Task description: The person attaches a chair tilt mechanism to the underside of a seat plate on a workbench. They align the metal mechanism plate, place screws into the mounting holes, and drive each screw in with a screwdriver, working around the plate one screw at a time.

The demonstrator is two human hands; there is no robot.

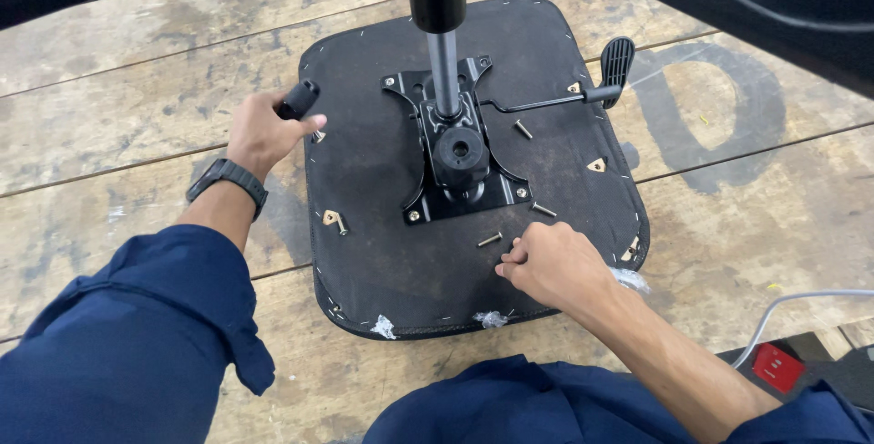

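- An upturned office-chair seat (pixel 382 253), black and fabric-backed, is laid flat on a worn wooden surface (pixel 127 107).
- A black metal tilt mechanism plate (pixel 464 193) is seated at the middle of the seat, with a gas-lift column (pixel 443 61) rising from it toward the camera.
- One bolt head (pixel 414 216) is seen at the plate's near-left corner; whether the other corners are fastened cannot be told.
- Three loose bolts are left lying on the seat: one (pixel 489 240) just before the right hand, one (pixel 543 210) near the plate's right corner, one (pixel 523 129) further back.
- The right hand (pixel 551 266) is rested on the seat's near edge, its fingers curled toward the nearest bolt; its grip looks loosely closed, with nothing clearly pinched.
- The left hand (pixel 264 134) is wrapped around a black knob (pixel 299 98) at the seat's left edge.
- By these signs, the fastening is judged partly done at most.
- A black adjustment lever (pixel 583 89) is stretched to the right, ending in a paddle.
- Small brass-coloured brackets (pixel 596 165) are set near the seat's edges.
- A grey cable (pixel 792 303) and a red object (pixel 777 367) are placed at the lower right.
- Dark chair parts are hung across the upper corners, partly blocking the view.
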